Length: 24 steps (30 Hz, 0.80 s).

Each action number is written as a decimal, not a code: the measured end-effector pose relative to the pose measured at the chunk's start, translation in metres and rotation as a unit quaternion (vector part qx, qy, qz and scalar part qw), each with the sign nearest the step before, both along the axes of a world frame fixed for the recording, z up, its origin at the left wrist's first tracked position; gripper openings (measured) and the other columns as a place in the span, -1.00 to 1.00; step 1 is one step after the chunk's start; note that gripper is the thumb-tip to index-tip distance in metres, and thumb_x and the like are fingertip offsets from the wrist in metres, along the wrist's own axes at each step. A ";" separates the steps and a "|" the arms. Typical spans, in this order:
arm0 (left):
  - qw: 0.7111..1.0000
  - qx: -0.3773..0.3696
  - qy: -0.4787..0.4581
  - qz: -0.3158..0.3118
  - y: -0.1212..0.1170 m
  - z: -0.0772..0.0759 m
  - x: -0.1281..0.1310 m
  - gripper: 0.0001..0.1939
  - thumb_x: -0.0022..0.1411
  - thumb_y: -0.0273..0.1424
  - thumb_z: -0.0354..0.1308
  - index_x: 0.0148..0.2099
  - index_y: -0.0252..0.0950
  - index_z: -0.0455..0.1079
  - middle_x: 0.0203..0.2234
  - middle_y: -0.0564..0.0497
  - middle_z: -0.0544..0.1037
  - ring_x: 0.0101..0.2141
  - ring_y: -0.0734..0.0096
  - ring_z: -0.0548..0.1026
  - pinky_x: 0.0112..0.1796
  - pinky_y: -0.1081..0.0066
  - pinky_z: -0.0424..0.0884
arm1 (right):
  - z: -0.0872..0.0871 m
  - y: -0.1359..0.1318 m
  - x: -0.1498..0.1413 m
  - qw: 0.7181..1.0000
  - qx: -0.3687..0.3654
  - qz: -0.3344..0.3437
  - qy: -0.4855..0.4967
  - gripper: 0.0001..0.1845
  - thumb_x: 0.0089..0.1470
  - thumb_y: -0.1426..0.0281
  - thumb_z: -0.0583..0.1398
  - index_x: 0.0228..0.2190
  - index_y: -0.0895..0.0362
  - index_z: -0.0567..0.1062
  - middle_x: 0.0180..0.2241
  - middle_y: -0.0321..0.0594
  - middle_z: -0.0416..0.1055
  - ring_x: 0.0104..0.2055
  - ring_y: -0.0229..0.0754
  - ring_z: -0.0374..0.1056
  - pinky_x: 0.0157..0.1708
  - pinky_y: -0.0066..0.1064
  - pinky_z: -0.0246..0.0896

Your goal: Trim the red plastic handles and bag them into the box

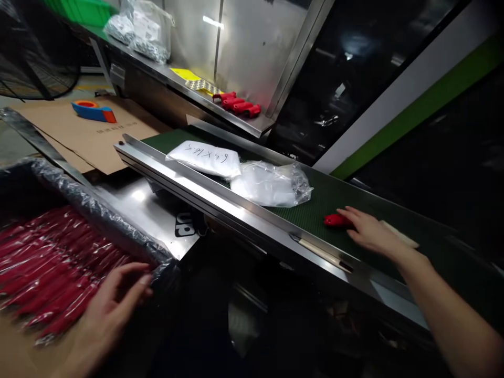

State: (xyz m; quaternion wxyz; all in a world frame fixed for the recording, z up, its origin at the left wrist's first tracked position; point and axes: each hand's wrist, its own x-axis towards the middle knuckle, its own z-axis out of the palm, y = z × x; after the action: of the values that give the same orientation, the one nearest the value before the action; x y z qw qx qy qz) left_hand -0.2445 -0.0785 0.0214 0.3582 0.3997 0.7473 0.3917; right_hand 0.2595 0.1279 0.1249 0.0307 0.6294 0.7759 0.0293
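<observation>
On the dark green conveyor belt (315, 212), my right hand (370, 231) reaches over a small red plastic part (334, 220), its fingers on top and thumb at the near side. The part's left end shows; the rest is under the fingers. My left hand (114, 304) hovers at the edge of a box lined with dark plastic film (98, 210). Its thumb and fingers are loosely curled and apart, with nothing visible between them. Inside the box lie several rows of red pieces in clear wrapping (59, 262).
Two plastic bags, a marked white one (205, 157) and a clear one (271, 184), lie on the belt. A metal rail (220, 197) edges it, with a slim pale-handled tool (321, 253). Red parts (238, 104) line the shelf behind. A tape dispenser (93, 112) rests on cardboard (129, 142).
</observation>
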 end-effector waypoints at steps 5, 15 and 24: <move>0.984 0.105 -0.046 -0.133 -0.002 0.026 0.060 -0.75 0.29 -0.16 0.09 -0.05 -0.13 0.34 -0.27 0.07 0.57 -0.28 0.34 0.57 -0.25 0.45 0.54 | 0.014 -0.004 -0.002 1.000 0.025 0.015 -0.008 -0.62 0.16 0.22 0.18 -0.04 0.13 0.48 -0.17 -0.10 0.48 -0.26 -0.15 0.42 -0.29 -0.26 0.39; 0.807 0.396 0.267 -0.347 0.030 0.067 0.112 -0.27 0.19 -0.56 0.05 0.37 -0.26 -0.06 0.14 -0.24 0.39 0.12 0.04 0.38 0.09 0.00 0.39 | 0.045 -0.132 -0.193 0.894 0.108 0.423 0.100 -0.60 0.18 0.48 0.14 0.07 0.22 0.35 -0.15 -0.05 0.46 -0.23 -0.16 0.44 -0.25 -0.38 0.40; 0.942 0.101 -0.114 -0.301 0.003 0.041 0.085 -0.35 0.19 -0.38 0.18 0.27 0.18 0.14 -0.01 0.09 0.49 -0.09 0.30 0.50 -0.03 0.34 0.47 | 0.013 -0.047 -0.179 0.936 0.003 0.279 0.213 -0.69 0.31 0.25 0.04 -0.03 0.12 0.43 -0.10 -0.16 0.49 -0.09 -0.23 0.43 -0.10 -0.39 0.38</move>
State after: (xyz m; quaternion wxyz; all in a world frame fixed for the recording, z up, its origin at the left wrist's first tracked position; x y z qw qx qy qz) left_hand -0.1597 -0.0753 0.0624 0.4994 0.5928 0.5031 0.3821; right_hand 0.0804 0.0805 0.1382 -0.1464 0.3790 0.9087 -0.0960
